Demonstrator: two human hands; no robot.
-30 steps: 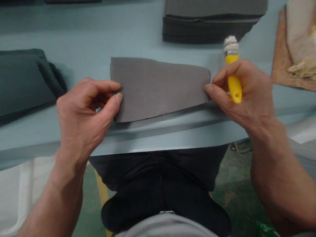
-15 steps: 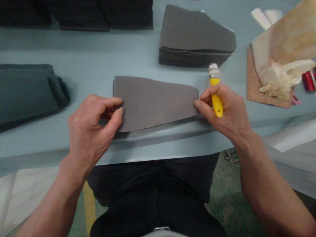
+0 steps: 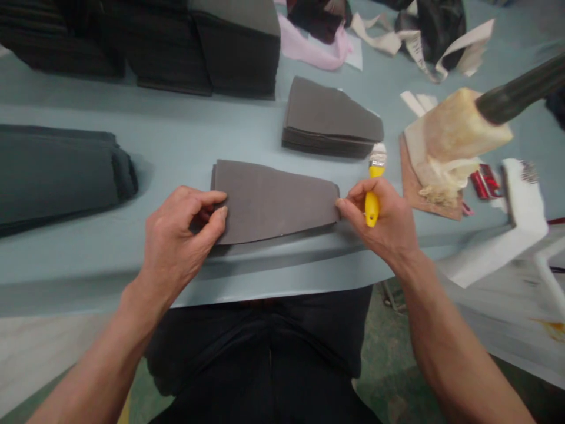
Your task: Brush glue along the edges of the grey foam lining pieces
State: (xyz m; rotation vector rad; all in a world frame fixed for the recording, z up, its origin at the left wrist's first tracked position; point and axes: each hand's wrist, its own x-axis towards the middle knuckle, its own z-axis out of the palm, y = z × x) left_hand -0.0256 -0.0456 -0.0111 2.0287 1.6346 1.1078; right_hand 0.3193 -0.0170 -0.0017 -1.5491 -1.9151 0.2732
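A grey tapered fabric piece (image 3: 273,201) lies flat near the front edge of the pale blue table (image 3: 185,147). My left hand (image 3: 180,241) pinches its left end between thumb and fingers. My right hand (image 3: 382,221) pinches the right end with its fingertips while also gripping a small brush with a yellow handle (image 3: 372,200), whose white bristles point away from me.
A stack of the same grey pieces (image 3: 331,121) sits behind. Dark folded fabric (image 3: 62,171) lies at the left, and black stacks (image 3: 176,41) line the back. At the right are a glue-stained block on a brown board (image 3: 445,141), a red item (image 3: 483,179) and a white object (image 3: 521,206).
The view has pulled back and up, showing more of the table's far side. Both hands keep their pinch on the ends of the grey piece, which stays on the table.
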